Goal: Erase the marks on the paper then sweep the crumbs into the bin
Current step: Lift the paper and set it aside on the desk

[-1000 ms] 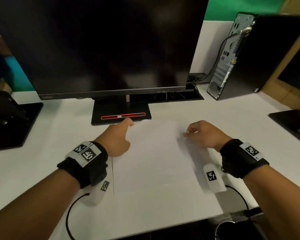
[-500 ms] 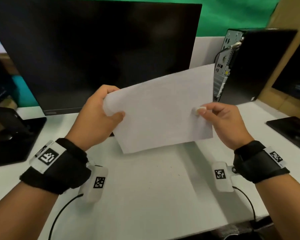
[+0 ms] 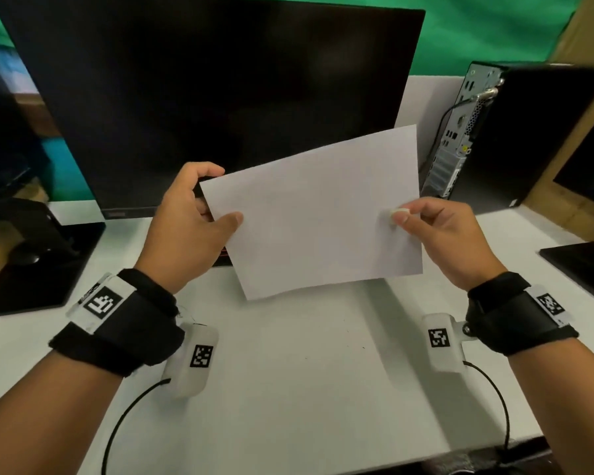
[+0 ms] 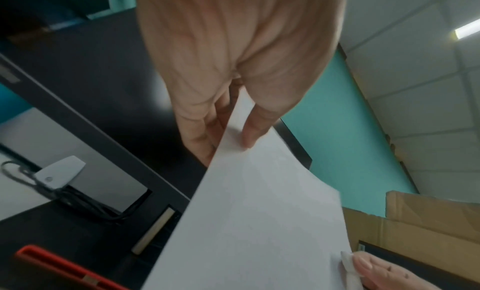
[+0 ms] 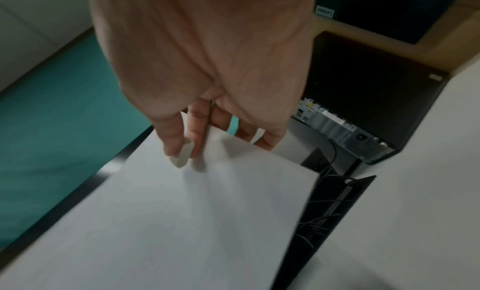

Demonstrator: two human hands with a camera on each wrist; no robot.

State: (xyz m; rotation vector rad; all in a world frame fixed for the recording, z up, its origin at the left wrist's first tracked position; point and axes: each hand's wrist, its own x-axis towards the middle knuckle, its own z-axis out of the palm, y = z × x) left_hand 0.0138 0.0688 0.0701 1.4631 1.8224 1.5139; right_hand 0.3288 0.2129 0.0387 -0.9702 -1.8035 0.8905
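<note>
A white sheet of paper [image 3: 316,214] is held up in the air in front of the monitor, tilted, with no marks that I can make out. My left hand [image 3: 199,217] pinches its left edge, thumb on the near face and fingers behind; the left wrist view shows the same pinch on the paper [image 4: 249,222]. My right hand [image 3: 436,231] holds the right edge, the thumb pressing a small white eraser [image 3: 396,212] against the sheet. In the right wrist view the eraser [image 5: 183,154] sits between thumb and forefinger on the paper [image 5: 194,222]. No bin shows.
A large dark monitor [image 3: 203,97] stands behind the paper on the white desk [image 3: 306,389]. A black computer tower [image 3: 515,132] stands at the right. Dark stands sit at the left [image 3: 31,262] and right [image 3: 583,265] edges. A tiny dark speck [image 3: 363,347] lies on the desk.
The paper, flat on the desk a second ago, has been lifted by both hands and now hangs tilted before the monitor. The view has tilted up slightly.
</note>
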